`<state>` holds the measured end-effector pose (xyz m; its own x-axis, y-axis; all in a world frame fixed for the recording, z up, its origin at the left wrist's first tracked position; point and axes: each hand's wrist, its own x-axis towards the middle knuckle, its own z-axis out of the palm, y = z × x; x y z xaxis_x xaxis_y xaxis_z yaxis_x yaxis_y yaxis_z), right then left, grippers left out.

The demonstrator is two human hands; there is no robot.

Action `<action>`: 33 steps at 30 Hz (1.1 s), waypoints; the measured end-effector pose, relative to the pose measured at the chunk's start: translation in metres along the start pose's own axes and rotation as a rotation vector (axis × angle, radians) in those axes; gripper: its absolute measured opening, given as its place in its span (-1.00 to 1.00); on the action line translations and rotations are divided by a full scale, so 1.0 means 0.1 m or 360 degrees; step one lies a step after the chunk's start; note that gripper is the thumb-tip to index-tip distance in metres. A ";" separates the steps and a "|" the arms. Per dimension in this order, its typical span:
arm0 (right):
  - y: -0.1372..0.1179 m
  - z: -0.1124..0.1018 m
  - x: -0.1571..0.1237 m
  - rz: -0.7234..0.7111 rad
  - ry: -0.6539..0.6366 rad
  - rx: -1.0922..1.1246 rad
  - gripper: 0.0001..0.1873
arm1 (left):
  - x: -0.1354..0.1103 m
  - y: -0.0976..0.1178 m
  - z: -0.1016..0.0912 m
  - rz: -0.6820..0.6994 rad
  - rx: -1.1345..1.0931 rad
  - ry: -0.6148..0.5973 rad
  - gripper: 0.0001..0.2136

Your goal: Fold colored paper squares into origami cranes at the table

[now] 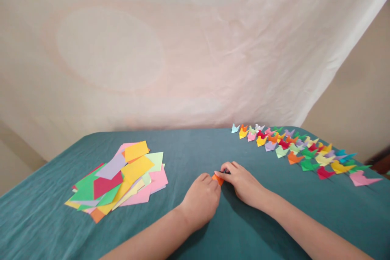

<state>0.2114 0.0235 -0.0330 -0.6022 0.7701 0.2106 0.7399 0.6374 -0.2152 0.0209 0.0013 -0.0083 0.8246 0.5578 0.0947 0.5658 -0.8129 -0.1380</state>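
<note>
A small piece of folded orange paper (218, 179) is held low over the table, between my two hands. My left hand (203, 199) is closed on its left side, with the fingers curled and hiding much of it. From the right, my right hand (243, 183) pinches the paper's upper edge between thumb and forefinger. A small dark spot shows by the right fingertips; I cannot make out what it is. How far the paper is folded is mostly hidden by the fingers.
Loose coloured paper sheets (134, 170) lie in a heap on the left of the green-covered table (195, 150). Several folded paper birds (294, 157) stand in slanting rows at the right. A pale cloth (195, 48) hangs behind the table.
</note>
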 end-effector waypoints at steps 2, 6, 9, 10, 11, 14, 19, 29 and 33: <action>0.05 0.07 0.00 0.0024 0.0091 0.0081 -0.53 | 0.00 -0.06 0.01 -0.0030 -0.0116 0.0064 -0.79; 0.16 0.20 0.00 0.0055 0.0291 0.0217 -0.60 | -0.01 -0.13 0.05 -0.0058 -0.0227 0.0110 -0.76; 0.18 0.22 -0.01 0.0051 0.0347 0.0285 -0.55 | -0.02 -0.16 0.07 -0.0060 -0.0254 0.0135 -0.72; 0.17 0.21 -0.02 0.0054 0.0362 0.0302 -0.52 | -0.03 -0.16 0.07 -0.0066 -0.0270 0.0144 -0.71; 0.16 0.19 -0.03 0.0062 0.0382 0.0317 -0.49 | -0.03 -0.17 0.08 -0.0074 -0.0293 0.0151 -0.71; 0.07 0.13 -0.05 0.0104 0.0460 0.0351 -0.47 | -0.02 -0.19 0.11 -0.0098 -0.0387 0.0160 -0.74; -0.05 0.08 -0.06 0.0272 0.0467 0.0421 -0.75 | -0.01 -0.23 0.15 -0.0164 -0.0541 0.0227 -0.74; -0.20 0.01 0.04 0.0644 0.0137 0.0298 -0.80 | -0.01 -0.25 0.17 -0.0291 -0.0637 0.0268 -0.75; -0.27 -0.01 0.12 0.0817 0.0066 0.0177 -0.72 | 0.00 -0.27 0.22 -0.0428 -0.0774 0.0350 -0.73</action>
<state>0.1841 0.0152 -0.0237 -0.1567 0.9837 0.0884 0.8988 0.1792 -0.4001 0.0058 0.0267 -0.0267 0.6037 0.7490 0.2729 0.6469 -0.6603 0.3815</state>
